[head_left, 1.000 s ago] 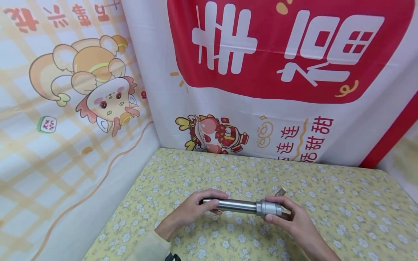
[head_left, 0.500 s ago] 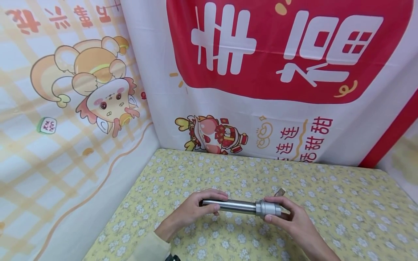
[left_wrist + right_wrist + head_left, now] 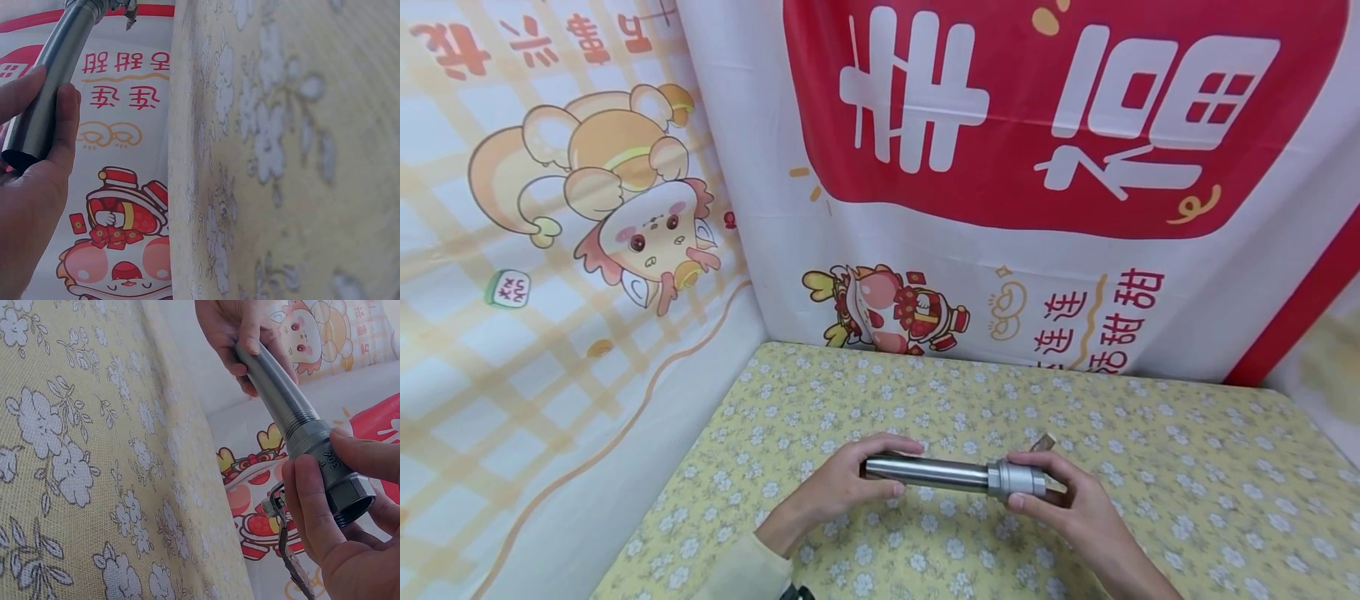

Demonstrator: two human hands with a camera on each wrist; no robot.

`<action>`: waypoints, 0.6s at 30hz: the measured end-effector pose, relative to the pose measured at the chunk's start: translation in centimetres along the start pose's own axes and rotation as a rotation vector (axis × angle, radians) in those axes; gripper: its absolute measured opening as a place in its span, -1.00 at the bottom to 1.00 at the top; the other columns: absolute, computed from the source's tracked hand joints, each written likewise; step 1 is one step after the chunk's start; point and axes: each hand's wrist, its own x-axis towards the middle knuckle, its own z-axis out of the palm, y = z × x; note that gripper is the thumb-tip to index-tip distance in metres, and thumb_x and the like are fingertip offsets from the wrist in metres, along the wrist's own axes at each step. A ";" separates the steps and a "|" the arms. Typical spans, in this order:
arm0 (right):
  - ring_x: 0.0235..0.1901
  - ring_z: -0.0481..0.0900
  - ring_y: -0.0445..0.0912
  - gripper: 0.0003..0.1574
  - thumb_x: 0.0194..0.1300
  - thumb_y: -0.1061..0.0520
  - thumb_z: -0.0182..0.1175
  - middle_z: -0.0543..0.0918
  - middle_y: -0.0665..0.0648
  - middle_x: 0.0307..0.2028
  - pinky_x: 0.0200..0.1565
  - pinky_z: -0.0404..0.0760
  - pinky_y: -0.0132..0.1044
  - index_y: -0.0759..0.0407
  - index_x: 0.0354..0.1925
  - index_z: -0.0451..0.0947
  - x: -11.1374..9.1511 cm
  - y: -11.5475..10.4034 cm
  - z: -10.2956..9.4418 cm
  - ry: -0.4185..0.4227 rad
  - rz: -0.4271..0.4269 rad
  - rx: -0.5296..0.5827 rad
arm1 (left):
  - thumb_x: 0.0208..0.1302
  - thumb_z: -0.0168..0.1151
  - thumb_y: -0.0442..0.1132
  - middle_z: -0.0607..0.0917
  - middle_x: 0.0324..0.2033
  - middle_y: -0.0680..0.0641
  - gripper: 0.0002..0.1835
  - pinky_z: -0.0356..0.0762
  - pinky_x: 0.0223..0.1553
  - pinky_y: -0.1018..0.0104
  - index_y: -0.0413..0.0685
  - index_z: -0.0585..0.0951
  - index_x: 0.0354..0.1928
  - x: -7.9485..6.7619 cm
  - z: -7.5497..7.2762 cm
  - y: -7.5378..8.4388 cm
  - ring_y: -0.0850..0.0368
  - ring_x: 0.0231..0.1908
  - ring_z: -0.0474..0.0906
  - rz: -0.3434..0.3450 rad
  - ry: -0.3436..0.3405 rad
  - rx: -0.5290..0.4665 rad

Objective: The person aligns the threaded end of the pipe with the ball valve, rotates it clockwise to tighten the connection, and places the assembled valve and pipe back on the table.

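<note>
A smooth steel pipe (image 3: 943,473) lies nearly level between my hands, above the flowered cloth. Its right end is joined to a metal ball valve (image 3: 1018,478); in the right wrist view, threads show on the pipe (image 3: 278,387) at the joint. My left hand (image 3: 846,479) holds the pipe's free end, thumb on the near side and fingers on the far side. My right hand (image 3: 1075,496) grips the valve between thumb and fingers. The valve's open threaded mouth faces the right palm. From its side sticks out a lever handle (image 3: 289,547), partly hidden by the fingers in the head view.
A yellow flowered cloth (image 3: 820,383) covers the table under both hands. Behind it hangs a white and red printed sheet (image 3: 1000,208), and a checked cartoon sheet (image 3: 572,333) hangs along the left side.
My left thumb has slid down from across the pipe to its near lower side, baring more of the pipe's end. The right hand and valve stay in place.
</note>
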 end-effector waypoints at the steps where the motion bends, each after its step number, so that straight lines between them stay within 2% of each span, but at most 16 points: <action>1: 0.04 0.80 0.10 -0.23 0.40 0.11 0.53 0.48 0.32 0.42 0.08 0.82 0.01 0.21 0.46 0.50 0.0 0.0 0.0 -0.004 0.000 0.004 | 0.53 0.39 -0.25 0.55 0.49 -0.12 -0.48 0.66 0.18 0.29 0.19 0.61 0.46 0.0 0.0 0.0 0.02 0.21 0.67 -0.006 -0.006 -0.005; 6: 0.05 0.79 0.09 -0.23 0.40 0.10 0.53 0.48 0.31 0.42 0.08 0.82 0.00 0.19 0.46 0.50 0.0 0.1 0.1 -0.010 -0.001 0.002 | 0.52 0.37 -0.33 0.49 0.51 -0.28 -0.46 0.64 0.23 0.30 0.01 0.56 0.49 0.0 -0.2 0.2 0.06 0.25 0.64 0.004 -0.047 -0.005; 10: 0.04 0.78 0.08 -0.22 0.38 0.09 0.54 0.47 0.29 0.42 0.09 0.82 0.00 0.17 0.46 0.50 0.1 0.3 0.1 -0.012 0.009 0.001 | 0.52 0.36 -0.37 0.56 0.45 -0.23 -0.48 0.66 0.21 0.30 -0.09 0.58 0.47 -0.1 -0.4 0.4 0.07 0.22 0.66 0.023 -0.052 0.030; 15: 0.04 0.78 0.08 -0.22 0.39 0.09 0.54 0.46 0.29 0.43 0.10 0.81 0.00 0.16 0.47 0.50 0.0 0.4 0.2 -0.012 0.018 0.003 | 0.52 0.38 -0.32 0.67 0.36 -0.09 -0.51 0.69 0.14 0.29 0.06 0.65 0.43 -0.1 -0.6 0.3 0.11 0.13 0.71 0.026 -0.056 0.068; 18: 0.04 0.78 0.09 -0.22 0.40 0.09 0.53 0.46 0.30 0.43 0.10 0.81 0.01 0.18 0.47 0.50 0.0 0.4 0.2 -0.012 0.019 0.005 | 0.52 0.41 -0.24 0.68 0.36 -0.05 -0.53 0.68 0.15 0.29 0.16 0.68 0.41 -0.1 -0.7 0.2 0.09 0.14 0.71 0.017 -0.058 0.070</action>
